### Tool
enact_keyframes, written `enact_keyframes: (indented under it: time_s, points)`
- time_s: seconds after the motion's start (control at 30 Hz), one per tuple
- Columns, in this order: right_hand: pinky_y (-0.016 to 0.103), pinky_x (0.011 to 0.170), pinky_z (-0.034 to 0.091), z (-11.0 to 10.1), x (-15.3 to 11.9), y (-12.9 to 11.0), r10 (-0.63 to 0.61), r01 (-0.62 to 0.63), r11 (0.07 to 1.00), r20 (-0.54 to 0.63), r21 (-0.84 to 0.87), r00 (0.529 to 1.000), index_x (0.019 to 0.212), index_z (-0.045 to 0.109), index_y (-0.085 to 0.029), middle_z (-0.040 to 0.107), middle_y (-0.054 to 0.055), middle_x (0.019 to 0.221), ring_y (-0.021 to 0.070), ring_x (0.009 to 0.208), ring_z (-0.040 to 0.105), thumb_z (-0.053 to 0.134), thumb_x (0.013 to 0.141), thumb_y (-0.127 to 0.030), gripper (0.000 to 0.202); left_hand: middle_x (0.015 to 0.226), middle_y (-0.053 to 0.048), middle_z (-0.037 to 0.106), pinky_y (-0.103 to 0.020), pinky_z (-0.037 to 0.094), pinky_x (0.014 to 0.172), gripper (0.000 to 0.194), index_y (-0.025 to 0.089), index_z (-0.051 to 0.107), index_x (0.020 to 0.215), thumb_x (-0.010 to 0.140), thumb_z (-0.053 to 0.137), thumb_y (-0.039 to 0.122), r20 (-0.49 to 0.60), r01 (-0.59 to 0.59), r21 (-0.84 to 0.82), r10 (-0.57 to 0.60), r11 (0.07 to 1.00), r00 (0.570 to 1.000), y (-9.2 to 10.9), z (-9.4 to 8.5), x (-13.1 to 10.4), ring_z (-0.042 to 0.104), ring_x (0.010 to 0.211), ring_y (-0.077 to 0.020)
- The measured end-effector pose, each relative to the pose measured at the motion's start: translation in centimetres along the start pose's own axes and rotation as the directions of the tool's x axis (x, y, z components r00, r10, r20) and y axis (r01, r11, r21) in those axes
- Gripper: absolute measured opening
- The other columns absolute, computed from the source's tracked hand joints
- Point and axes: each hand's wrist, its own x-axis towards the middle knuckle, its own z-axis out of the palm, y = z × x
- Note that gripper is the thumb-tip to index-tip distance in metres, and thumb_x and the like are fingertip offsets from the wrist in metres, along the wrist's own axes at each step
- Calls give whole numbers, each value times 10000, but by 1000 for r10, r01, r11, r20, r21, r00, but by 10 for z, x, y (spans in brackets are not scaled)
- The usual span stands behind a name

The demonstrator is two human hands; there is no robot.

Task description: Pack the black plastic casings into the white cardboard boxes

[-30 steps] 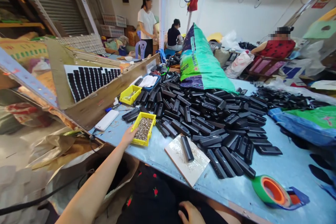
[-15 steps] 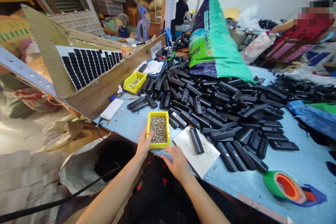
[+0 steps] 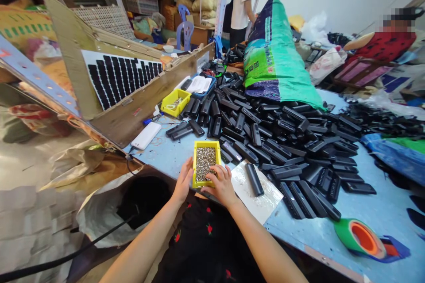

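Note:
A yellow bin [image 3: 219, 154] full of small shiny metal pieces [image 3: 205, 159] stands at the table's near edge. Along its left wall my left hand [image 3: 183, 182] lies with fingers stretched out, close against the plastic and not wrapped round it. My right hand [image 3: 222, 185] reaches over the bin's near right corner, fingers spread and curved, their tips at the metal pieces and the thumb by the near rim. Nothing shows between those fingers. Just right of this hand, a single long black plastic casing [image 3: 254, 179] rests on a white board [image 3: 265, 203].
A heap of black casings [image 3: 272, 141] covers the table's middle, with a green sack [image 3: 285, 62] behind. A second yellow bin [image 3: 175, 102] and a white phone-like block [image 3: 146, 135] sit left. Tape [image 3: 360, 239] lies right. Two people [image 3: 241, 4] are beyond.
My right hand has moved up and left from the board's edge onto the bin. My left thumb has come off the bin's rim. A standing person in the background shows more fully.

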Motion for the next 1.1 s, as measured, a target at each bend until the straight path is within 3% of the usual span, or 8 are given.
enact_keyframes:
  time_s: [0.07,0.13,0.27,0.43,0.7,0.8,0.93,1.1]
  points:
    - [464,1115,184,-2,2,2,-21,21,1000,16,-3,1000,982,604,-225,559,79,1174,244,1218,412,658,781,-510,353,1493,-114,323,-503,255,1134,535,237,359,1398,890,488,344,106,-253,302,232,919,967,9,-16,-6,292,1384,-273]
    - [463,1118,179,-3,3,3,-41,42,999,36,-6,999,996,607,-229,552,79,1190,242,1231,403,653,782,-519,364,1502,-81,311,-541,166,1153,504,292,442,1347,856,556,291,351,-498,538,356,680,866,19,-29,-9,228,1408,-287]
    - [458,1113,197,-4,1,3,-24,25,1000,70,-12,997,1002,619,-238,538,79,1213,242,1246,389,645,798,-498,332,1468,-46,383,-582,88,1147,309,343,622,1154,855,568,285,637,-688,640,264,344,724,33,-39,-3,247,1399,-298]
    - [452,1103,218,-6,1,4,-25,25,1000,44,-15,999,986,615,-218,547,88,1204,239,1235,401,618,833,-459,285,1470,-45,383,-619,77,1125,162,300,696,942,844,589,370,648,-674,672,197,305,736,38,-29,11,239,1397,-317]
    - [391,1082,239,-9,10,12,-208,208,977,6,-44,978,929,615,-225,616,51,1118,182,1170,468,594,877,-377,163,1410,-55,464,-606,106,1131,133,259,671,887,865,541,274,719,-748,606,216,272,661,45,-24,18,306,1370,-279]
    - [395,1066,265,-11,8,12,-185,185,983,4,-12,983,924,614,-226,612,48,1119,188,1155,475,590,881,-350,134,1408,-56,459,-597,165,1126,190,276,648,993,877,506,226,676,-716,611,246,339,694,43,-26,16,305,1372,-270]
    - [399,998,368,-19,3,9,76,-68,993,-77,94,994,1025,587,-200,570,95,1139,216,1122,493,545,898,-314,176,1462,-146,356,-531,276,1117,469,211,404,1338,883,504,263,326,-468,620,335,630,884,24,-22,16,287,1385,-263]
    - [290,684,499,-23,5,6,490,-491,846,60,210,870,1175,516,-153,576,77,935,175,771,584,449,930,-353,323,1424,-147,420,-460,342,1099,561,178,272,1415,903,426,347,146,-104,375,52,921,988,-11,6,17,404,1323,-241]
